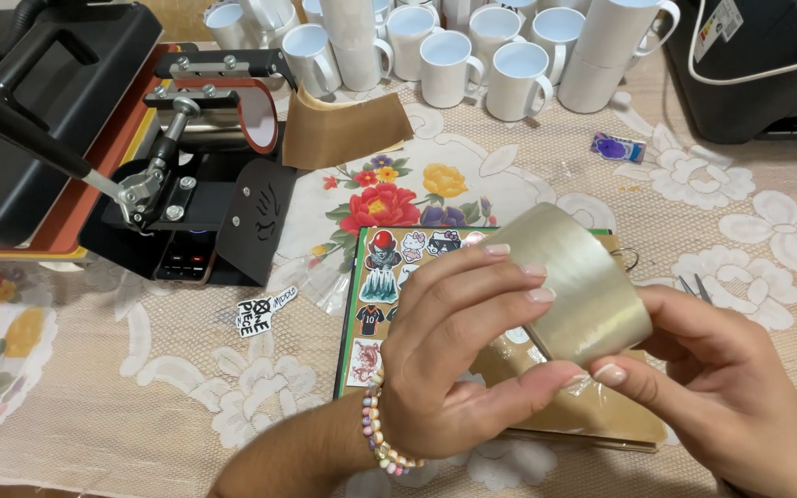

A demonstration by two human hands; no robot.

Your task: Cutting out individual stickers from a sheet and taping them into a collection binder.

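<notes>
While both hands meet over the middle of the table, the left hand (458, 346) and the right hand (721, 383) grasp a roll of clear tape (578, 281), fingers curled round it, thumbs pressed underneath. It hangs just above a green-edged sticker sheet (385, 277) on the lace tablecloth (186, 387); white mugs (472, 55) stand behind, a mug press (196, 138) sits at the left

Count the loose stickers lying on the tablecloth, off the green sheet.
2: a black-and-white sticker left of the green sticker sheet, beside the mug press; a purple sticker near the white mugs. The tape roll may hide more.
</notes>
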